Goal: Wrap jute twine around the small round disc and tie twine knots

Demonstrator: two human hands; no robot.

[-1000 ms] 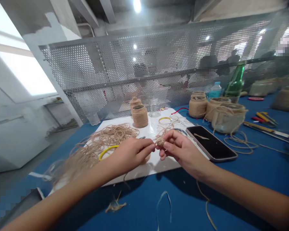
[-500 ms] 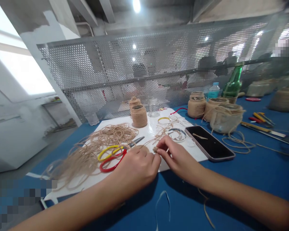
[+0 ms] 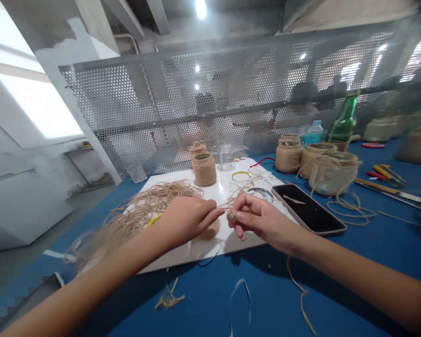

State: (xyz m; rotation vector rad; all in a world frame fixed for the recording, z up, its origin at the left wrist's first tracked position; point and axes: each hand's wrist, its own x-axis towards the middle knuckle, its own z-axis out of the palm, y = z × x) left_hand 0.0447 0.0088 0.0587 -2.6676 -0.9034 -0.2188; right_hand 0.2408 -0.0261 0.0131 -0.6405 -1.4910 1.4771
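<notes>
My right hand (image 3: 254,217) is closed, its thumb and fingers pinching a small coiled knot of twine (image 3: 232,215). Just to the left, my left hand (image 3: 192,216) is closed too, thumb against the bent fingers, on a thin twine strand (image 3: 223,206) beside the knot. Below the left hand a round twine-wrapped piece (image 3: 211,231) rests on the white board (image 3: 182,256), partly covered. Only a bit of the yellow handle of the scissors (image 3: 153,220) shows behind my left wrist. A loose heap of twine (image 3: 161,196) spreads to the left.
Twine-wrapped jars (image 3: 205,169) stand at the back of the board. On the right are a phone (image 3: 307,210), a jar with loose twine (image 3: 331,175), a green bottle (image 3: 344,117) and cutting tools (image 3: 388,174). A perforated metal screen (image 3: 168,117) closes the far side.
My left hand has drawn back slightly up and left, apart from the right fingers. The right hand has turned, so the knot shows more. The scissors are now mostly hidden.
</notes>
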